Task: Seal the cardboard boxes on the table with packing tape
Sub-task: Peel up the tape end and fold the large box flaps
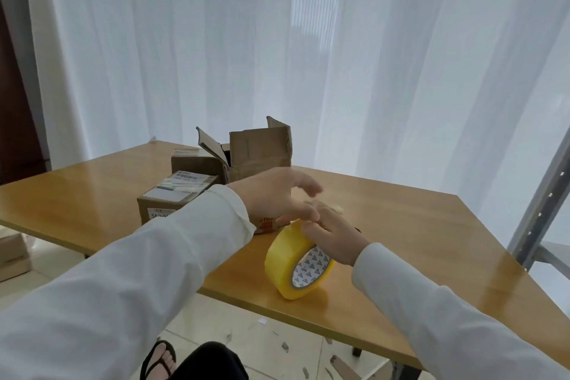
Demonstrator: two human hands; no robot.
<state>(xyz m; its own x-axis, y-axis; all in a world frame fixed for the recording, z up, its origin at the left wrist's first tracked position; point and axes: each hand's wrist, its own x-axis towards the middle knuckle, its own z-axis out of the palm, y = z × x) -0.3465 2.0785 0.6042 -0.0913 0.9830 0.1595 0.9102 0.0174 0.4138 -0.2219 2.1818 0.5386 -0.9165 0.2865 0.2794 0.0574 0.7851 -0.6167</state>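
A yellow packing tape roll (285, 259) stands on its edge near the front of the wooden table (416, 234). My right hand (336, 237) grips the roll's top and right side, thumb on its rim. My left hand (271, 194) hovers just above; its lower fingers touch the top of the roll while the others stretch out loosely. Behind my left hand sit a small cardboard box with red print (267, 225), mostly hidden, a closed labelled box (172, 197), another closed box (194, 163) and an open box (259, 151) with raised flaps.
White curtains hang close behind the table. A metal shelf frame (543, 194) stands at the right. Cardboard boxes (12, 253) lie on the floor at left, and paper scraps (283, 345) litter the tiles below the table's front edge. My sandalled foot (160, 361) is below.
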